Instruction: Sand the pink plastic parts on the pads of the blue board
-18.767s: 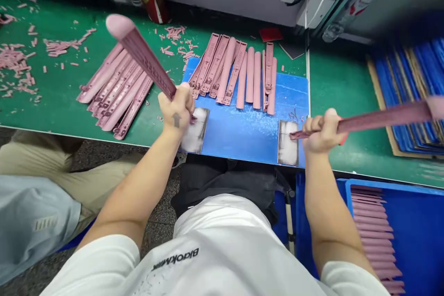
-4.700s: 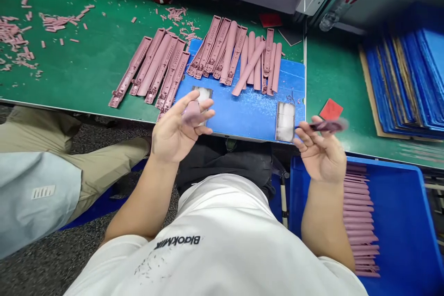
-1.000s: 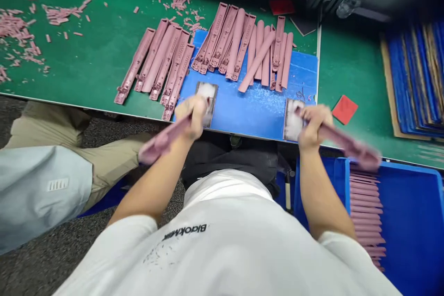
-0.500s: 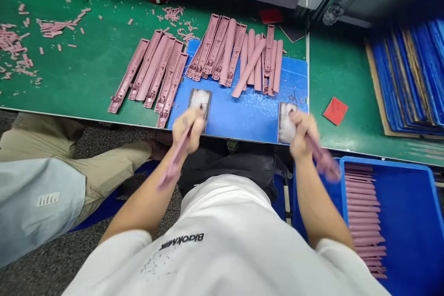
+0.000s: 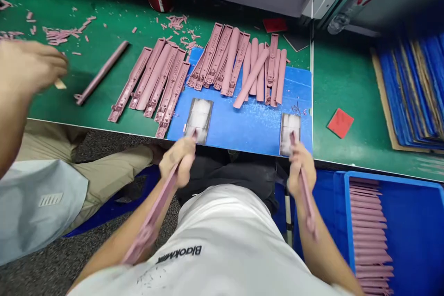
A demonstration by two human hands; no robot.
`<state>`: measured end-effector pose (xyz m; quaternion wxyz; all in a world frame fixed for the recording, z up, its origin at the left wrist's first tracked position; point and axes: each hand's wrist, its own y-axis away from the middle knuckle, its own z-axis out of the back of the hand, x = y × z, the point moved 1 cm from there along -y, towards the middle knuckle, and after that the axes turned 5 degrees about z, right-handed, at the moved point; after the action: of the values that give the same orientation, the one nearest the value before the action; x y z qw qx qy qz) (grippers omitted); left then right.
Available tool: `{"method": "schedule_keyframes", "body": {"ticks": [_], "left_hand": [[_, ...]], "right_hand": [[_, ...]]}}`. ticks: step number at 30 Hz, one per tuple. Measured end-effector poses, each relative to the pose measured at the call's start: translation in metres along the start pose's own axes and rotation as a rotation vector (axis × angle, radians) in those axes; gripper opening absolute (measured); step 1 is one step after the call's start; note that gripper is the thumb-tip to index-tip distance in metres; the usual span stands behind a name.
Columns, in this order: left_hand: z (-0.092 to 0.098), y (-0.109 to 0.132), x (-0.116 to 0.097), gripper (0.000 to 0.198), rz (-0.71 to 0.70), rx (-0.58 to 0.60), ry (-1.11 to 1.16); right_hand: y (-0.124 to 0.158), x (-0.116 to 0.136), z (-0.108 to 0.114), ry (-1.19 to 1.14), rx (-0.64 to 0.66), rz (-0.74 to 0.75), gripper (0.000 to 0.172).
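My left hand (image 5: 178,159) is closed around a long pink plastic strip (image 5: 152,219), whose lower length slants down over my forearm. Its upper tip pokes out at the near end of a worn grey-white pad (image 5: 200,115). In my right hand (image 5: 303,169) is a second pink plastic strip (image 5: 308,206), also pointing back toward me. The tip of that one overlaps the lower part of the right-hand worn pad (image 5: 290,125). Both pads lie on a blue board (image 5: 239,125), dusted with pale powder.
Several pink strips (image 5: 231,62) lie across the board's far side, with another group (image 5: 152,78) to the left. A co-worker's hand (image 5: 38,62) is beside a single strip (image 5: 102,74). A blue bin (image 5: 421,185) at right holds stacked strips. A red square (image 5: 340,123) lies on the green table.
Both hands have come lower, nearer my body, and the strips' tips now overlap the pads' near ends. A co-worker's hand has appeared at left, with a single strip now lying beside it.
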<state>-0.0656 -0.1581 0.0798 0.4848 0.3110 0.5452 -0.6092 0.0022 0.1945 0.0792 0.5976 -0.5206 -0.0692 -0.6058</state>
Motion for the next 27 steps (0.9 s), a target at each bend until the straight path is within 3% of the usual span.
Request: {"method": "schedule_keyframes", "body": {"ticks": [1, 3, 5, 7, 9, 10, 12, 14, 16, 18, 20, 22, 24, 27], "left_hand": [[0.013, 0.024, -0.003, 0.060, -0.055, -0.041, 0.062], [0.031, 0.050, -0.006, 0.050, -0.019, -0.024, 0.190], [0.036, 0.040, -0.007, 0.044, -0.033, -0.020, 0.195], [0.024, -0.002, -0.009, 0.040, -0.194, -0.062, 0.037], [-0.005, -0.060, -0.011, 0.047, -0.363, -0.054, -0.177], [-0.025, -0.092, -0.011, 0.050, -0.370, 0.025, -0.260], [-0.071, -0.153, -0.006, 0.048, -0.236, 0.277, -0.393], [-0.117, -0.202, 0.002, 0.045, -0.214, 0.478, -0.534], [-0.153, -0.234, 0.014, 0.048, -0.189, 0.597, -0.698], [-0.170, -0.245, 0.022, 0.055, -0.190, 0.648, -0.779], [-0.165, -0.238, 0.024, 0.060, -0.219, 0.650, -0.777], [-0.139, -0.215, 0.019, 0.061, -0.249, 0.631, -0.751], [-0.097, -0.184, 0.011, 0.056, -0.254, 0.603, -0.722], [-0.014, -0.141, 0.010, 0.045, -0.165, 0.425, -0.655]], "right_hand": [[0.033, 0.007, 0.012, 0.009, 0.016, 0.021, 0.037], [0.076, 0.018, 0.033, -0.067, -0.001, -0.006, 0.026], [0.072, 0.019, 0.044, -0.116, -0.063, -0.030, 0.024], [0.024, 0.011, 0.042, -0.028, -0.137, 0.055, 0.030], [-0.049, -0.001, 0.023, 0.165, -0.148, 0.225, 0.041], [-0.088, -0.007, 0.008, 0.251, -0.094, 0.292, 0.047], [-0.160, -0.016, -0.033, 0.368, 0.150, 0.283, 0.054], [-0.213, -0.021, -0.077, 0.476, 0.395, 0.255, 0.051], [-0.242, -0.026, -0.112, 0.566, 0.573, 0.246, 0.042], [-0.251, -0.030, -0.130, 0.622, 0.669, 0.256, 0.038], [-0.247, -0.029, -0.135, 0.615, 0.666, 0.295, 0.039], [-0.235, -0.018, -0.138, 0.535, 0.606, 0.345, 0.041], [-0.216, 0.009, -0.151, 0.439, 0.584, 0.342, 0.038], [-0.176, 0.074, -0.203, 0.420, 0.788, 0.289, 0.043]]}}
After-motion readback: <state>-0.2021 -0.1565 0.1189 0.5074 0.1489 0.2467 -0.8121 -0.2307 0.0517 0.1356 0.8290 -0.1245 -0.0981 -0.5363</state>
